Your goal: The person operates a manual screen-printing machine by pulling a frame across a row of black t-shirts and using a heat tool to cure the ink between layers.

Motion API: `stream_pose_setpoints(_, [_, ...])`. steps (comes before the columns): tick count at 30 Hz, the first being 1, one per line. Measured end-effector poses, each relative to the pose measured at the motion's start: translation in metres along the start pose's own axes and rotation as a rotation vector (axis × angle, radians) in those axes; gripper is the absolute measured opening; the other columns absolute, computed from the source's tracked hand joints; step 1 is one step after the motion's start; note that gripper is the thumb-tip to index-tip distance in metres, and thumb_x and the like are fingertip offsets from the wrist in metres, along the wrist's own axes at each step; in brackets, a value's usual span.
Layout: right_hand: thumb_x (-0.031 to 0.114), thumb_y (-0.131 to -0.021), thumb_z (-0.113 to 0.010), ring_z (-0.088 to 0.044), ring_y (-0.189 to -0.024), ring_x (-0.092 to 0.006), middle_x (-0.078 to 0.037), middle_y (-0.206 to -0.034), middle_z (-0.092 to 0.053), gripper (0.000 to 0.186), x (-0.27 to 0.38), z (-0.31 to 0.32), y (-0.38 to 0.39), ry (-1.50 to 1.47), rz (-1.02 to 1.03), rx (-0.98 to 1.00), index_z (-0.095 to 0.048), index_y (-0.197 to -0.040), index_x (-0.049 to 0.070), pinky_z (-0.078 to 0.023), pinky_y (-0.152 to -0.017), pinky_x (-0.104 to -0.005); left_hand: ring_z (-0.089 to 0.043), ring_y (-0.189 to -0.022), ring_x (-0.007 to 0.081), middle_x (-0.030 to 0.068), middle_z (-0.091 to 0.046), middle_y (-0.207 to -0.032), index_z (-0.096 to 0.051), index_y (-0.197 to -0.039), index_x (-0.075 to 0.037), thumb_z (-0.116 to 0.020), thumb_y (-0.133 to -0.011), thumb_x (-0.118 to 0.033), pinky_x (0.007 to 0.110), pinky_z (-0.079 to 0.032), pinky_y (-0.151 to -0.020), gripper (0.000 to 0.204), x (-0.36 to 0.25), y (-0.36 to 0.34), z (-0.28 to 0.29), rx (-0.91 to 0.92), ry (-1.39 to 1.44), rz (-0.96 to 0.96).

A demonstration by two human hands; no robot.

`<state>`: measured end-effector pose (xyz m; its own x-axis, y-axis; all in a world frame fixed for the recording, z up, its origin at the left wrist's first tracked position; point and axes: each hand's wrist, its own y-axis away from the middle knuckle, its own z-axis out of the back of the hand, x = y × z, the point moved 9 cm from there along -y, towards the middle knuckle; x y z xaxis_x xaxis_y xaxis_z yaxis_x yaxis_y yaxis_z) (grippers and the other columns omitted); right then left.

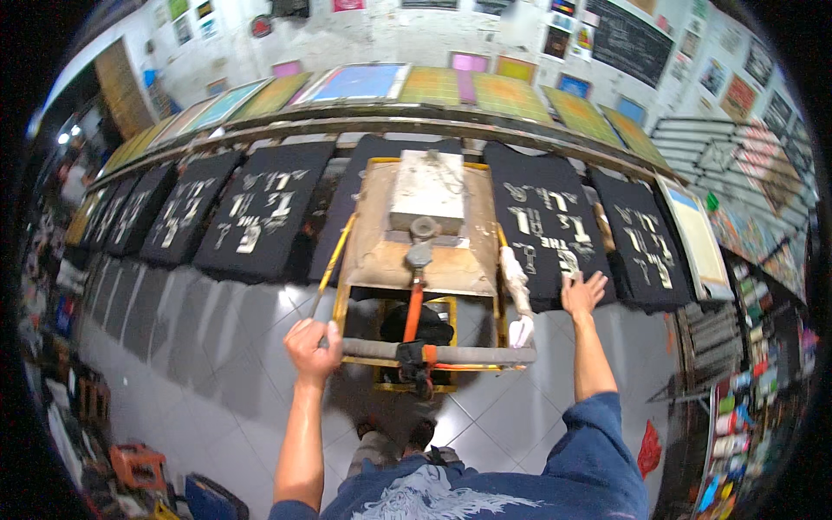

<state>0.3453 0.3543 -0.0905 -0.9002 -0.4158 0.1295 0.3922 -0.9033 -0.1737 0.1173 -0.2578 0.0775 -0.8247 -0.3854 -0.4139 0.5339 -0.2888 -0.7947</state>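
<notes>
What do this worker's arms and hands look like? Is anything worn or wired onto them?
The left hand and right hand are ordinary bare human hands, without gloves. The forearms are bare too, with no watch or cable visible. Above them come short, dark blue sleeves, matching the shirt with its pale print.

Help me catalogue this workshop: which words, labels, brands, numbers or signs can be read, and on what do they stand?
Black shirt by the right hand: large pale lettering, which I don't transcribe.
Far-right black shirt: similar lettering, likewise not transcribed.
Black shirts at left: pale lettering, farthest ones too blurred.
Dark wall board: white writing, too small.
Shelf containers: labels too small.
</notes>
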Motion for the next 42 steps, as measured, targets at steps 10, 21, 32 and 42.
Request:
stream_pose_setpoints(10, [0.027,-0.094,-0.070,-0.070,-0.084,-0.0228,-0.013,-0.091,-0.073,0.031,0.184,0.220,0.232,-0.999,0.754,-0.006,-0.074,-0.110,0.000,-0.053,-0.079,-0.0357,-0.048,-0.049,0.0295,0.0089,-0.047,-0.054,-0.051,-0.059,-0.009,-0.070,-0.078,-0.008,0.041,-0.038,-0.050,0.028,0.003,-0.001,0.013,0.008,0.017,0.011])
stream_pose_setpoints(21, [0.055,-0.100,-0.053,-0.066,-0.071,-0.0496,-0.027,-0.070,-0.065,0.061,0.202,0.192,0.251,-0.202,0.332,-0.013,-0.076,-0.076,0.003,-0.051,-0.068,-0.0577,-0.048,-0.047,0.0288,0.0079,-0.045,-0.052,-0.049,-0.057,-0.011,-0.072,-0.077,-0.008,0.041,-0.037,-0.049,0.030,0.005,-0.005,0.013,-0.037,0.156,-0.050])
stream_pose_setpoints(32, [0.044,-0.105,-0.053,-0.055,-0.053,-0.0443,-0.025,-0.057,-0.054,0.063,0.215,0.208,0.270,-0.346,0.314,-0.238,-0.065,-0.065,-0.003,-0.039,-0.055,-0.0511,-0.058,-0.051,0.0272,0.0063,-0.055,-0.055,-0.055,-0.059,-0.012,-0.074,-0.085,-0.016,0.040,-0.045,-0.054,0.032,0.018,-0.013,0.015,0.090,0.281,-0.004])
stream_pose_setpoints(42, [0.051,-0.098,-0.062,-0.066,-0.064,-0.0430,-0.018,-0.064,-0.066,0.052,0.271,0.191,0.366,-0.166,0.170,-0.379,-0.069,-0.066,0.010,-0.051,-0.059,-0.0535,-0.061,-0.054,0.0287,0.0087,-0.061,-0.058,-0.060,-0.062,-0.010,-0.074,-0.085,-0.017,0.041,-0.047,-0.056,0.027,0.120,-0.034,0.052,0.140,0.328,-0.124])
